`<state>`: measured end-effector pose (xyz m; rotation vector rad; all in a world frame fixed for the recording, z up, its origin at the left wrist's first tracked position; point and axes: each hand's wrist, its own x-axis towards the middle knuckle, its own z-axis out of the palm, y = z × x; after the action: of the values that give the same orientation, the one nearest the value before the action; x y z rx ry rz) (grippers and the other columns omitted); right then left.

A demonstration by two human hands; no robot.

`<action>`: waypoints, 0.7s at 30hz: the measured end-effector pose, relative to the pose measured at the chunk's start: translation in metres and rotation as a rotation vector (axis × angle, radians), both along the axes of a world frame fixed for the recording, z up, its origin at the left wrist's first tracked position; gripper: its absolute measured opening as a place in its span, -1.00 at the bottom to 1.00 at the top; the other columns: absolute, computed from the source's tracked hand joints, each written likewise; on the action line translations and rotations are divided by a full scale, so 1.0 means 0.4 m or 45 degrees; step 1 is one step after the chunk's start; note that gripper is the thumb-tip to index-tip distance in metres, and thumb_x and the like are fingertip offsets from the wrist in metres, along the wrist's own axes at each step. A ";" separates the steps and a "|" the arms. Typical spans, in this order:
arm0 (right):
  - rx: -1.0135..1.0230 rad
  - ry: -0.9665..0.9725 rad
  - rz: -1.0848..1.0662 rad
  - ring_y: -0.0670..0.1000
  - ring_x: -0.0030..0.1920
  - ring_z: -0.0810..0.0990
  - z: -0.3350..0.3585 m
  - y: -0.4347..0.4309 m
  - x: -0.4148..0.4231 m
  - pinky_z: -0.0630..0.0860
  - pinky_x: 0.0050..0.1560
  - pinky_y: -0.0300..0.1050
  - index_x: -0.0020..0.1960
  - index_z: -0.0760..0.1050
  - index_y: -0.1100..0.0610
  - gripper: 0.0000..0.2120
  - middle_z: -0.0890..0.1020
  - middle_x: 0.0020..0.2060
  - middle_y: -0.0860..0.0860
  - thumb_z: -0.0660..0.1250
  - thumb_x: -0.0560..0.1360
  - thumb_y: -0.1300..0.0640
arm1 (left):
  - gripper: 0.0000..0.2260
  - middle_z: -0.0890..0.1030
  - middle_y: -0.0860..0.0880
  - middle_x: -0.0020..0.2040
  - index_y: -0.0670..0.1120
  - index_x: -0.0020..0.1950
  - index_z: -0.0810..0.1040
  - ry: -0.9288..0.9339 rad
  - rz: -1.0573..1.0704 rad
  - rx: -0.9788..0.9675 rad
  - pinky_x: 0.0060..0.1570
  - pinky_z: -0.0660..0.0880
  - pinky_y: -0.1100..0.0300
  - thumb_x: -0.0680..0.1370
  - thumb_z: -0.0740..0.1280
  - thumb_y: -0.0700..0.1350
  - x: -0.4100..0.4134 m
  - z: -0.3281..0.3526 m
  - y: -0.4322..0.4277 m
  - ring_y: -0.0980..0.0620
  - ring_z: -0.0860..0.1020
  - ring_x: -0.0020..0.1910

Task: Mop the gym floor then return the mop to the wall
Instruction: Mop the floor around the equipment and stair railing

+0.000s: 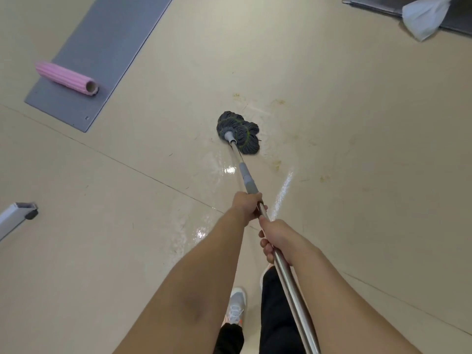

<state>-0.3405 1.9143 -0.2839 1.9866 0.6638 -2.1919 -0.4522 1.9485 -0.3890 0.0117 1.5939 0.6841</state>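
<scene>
A mop with a dark grey string head (238,131) rests on the beige gym floor (357,123) in the middle of the view. Its metal handle (286,274) runs back toward me. My left hand (246,206) grips the handle just below the grey collar. Closer to me, my right hand (277,240) is wrapped around the same handle. Wet shiny streaks (283,190) lie on the floor around the mop, with yellowish stains (277,163) to its right.
A grey exercise mat (102,54) lies at the upper left with a pink foam roller (65,77) on it. A white metal leg (15,217) juts in at the left edge. A white bag (424,17) sits at the top right. My shoe (236,306) shows below.
</scene>
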 end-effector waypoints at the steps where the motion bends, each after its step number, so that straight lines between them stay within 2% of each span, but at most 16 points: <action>1: 0.017 -0.007 0.012 -0.10 -0.68 0.29 -0.006 0.055 -0.004 0.31 -0.61 -0.29 -0.18 0.33 0.17 -0.61 0.37 -0.45 0.04 0.07 0.69 -0.07 | -0.85 0.50 -0.21 -0.20 -0.33 0.06 0.46 -0.016 0.026 0.004 -0.23 0.60 0.01 0.53 0.34 -0.32 -0.006 0.004 0.051 -0.14 0.58 -0.38; 5: 0.032 0.001 0.085 -0.08 -0.68 0.29 -0.050 0.252 -0.023 0.31 -0.61 -0.28 -0.22 0.34 0.17 -0.57 0.38 -0.47 0.04 0.06 0.69 -0.09 | -0.79 0.46 -0.19 -0.11 -0.31 0.14 0.45 -0.114 0.143 0.058 -0.42 0.57 0.14 0.54 0.35 -0.32 -0.033 0.011 0.232 -0.13 0.55 -0.31; 8: 0.086 -0.010 0.136 -0.07 -0.67 0.29 -0.081 0.377 -0.045 0.31 -0.60 -0.28 -0.25 0.35 0.18 -0.54 0.38 -0.48 0.05 0.05 0.69 -0.09 | -0.72 0.49 -0.19 -0.12 -0.33 0.22 0.48 -0.123 0.168 0.084 -0.35 0.58 0.11 0.53 0.36 -0.29 -0.054 -0.002 0.341 -0.12 0.54 -0.29; 11: 0.124 -0.014 0.159 -0.05 -0.67 0.29 -0.083 0.464 -0.066 0.30 -0.60 -0.29 -0.26 0.35 0.20 -0.53 0.38 -0.49 0.06 0.03 0.69 -0.07 | -0.85 0.51 -0.19 -0.16 -0.24 0.06 0.51 -0.103 0.145 0.101 -0.21 0.57 0.03 0.51 0.35 -0.31 -0.075 0.012 0.410 -0.16 0.54 -0.22; 13: 0.117 -0.028 0.175 -0.04 -0.66 0.29 -0.071 0.484 -0.076 0.30 -0.60 -0.29 -0.25 0.34 0.20 -0.54 0.37 -0.50 0.06 0.02 0.69 -0.07 | -0.88 0.51 -0.18 -0.14 -0.19 0.00 0.48 -0.118 0.105 0.110 -0.21 0.57 0.03 0.50 0.34 -0.31 -0.088 0.030 0.431 -0.18 0.53 -0.15; 15: 0.086 -0.048 0.194 -0.03 -0.64 0.29 -0.045 0.478 -0.077 0.30 -0.60 -0.29 -0.22 0.34 0.18 -0.58 0.36 -0.50 0.06 0.02 0.69 -0.06 | -0.80 0.52 -0.19 -0.10 -0.09 0.07 0.45 -0.133 0.079 0.086 -0.30 0.56 0.08 0.51 0.34 -0.31 -0.094 0.052 0.427 -0.20 0.55 -0.15; 18: 0.001 -0.072 0.157 -0.06 -0.65 0.26 0.014 0.428 -0.068 0.27 -0.61 -0.31 -0.18 0.32 0.17 -0.61 0.35 -0.47 0.05 0.04 0.69 -0.08 | -0.50 0.58 -0.21 -0.03 0.11 0.30 0.35 -0.150 0.064 -0.001 -0.31 0.60 0.03 0.47 0.39 -0.28 -0.093 0.073 0.389 -0.18 0.59 -0.19; 19: -0.033 -0.078 0.143 -0.07 -0.66 0.25 0.039 0.405 -0.065 0.27 -0.61 -0.32 -0.17 0.32 0.17 -0.60 0.35 -0.48 0.04 0.05 0.68 -0.10 | -0.49 0.60 -0.21 -0.02 0.08 0.31 0.36 -0.156 0.073 -0.018 -0.24 0.64 -0.04 0.45 0.42 -0.27 -0.095 0.084 0.368 -0.18 0.59 -0.20; 21: -0.093 -0.085 0.131 -0.07 -0.66 0.25 0.084 0.360 -0.056 0.27 -0.60 -0.31 -0.14 0.31 0.16 -0.60 0.35 -0.52 0.01 0.07 0.67 -0.14 | -0.58 0.58 -0.22 -0.05 -0.15 0.30 0.45 -0.256 0.103 -0.041 -0.04 0.63 -0.17 0.47 0.44 -0.22 -0.097 0.110 0.324 -0.18 0.59 -0.20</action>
<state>-0.3630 2.0583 -0.2503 1.9359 0.6519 -2.0517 -0.4909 2.0780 -0.3451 -0.1418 1.4179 0.6993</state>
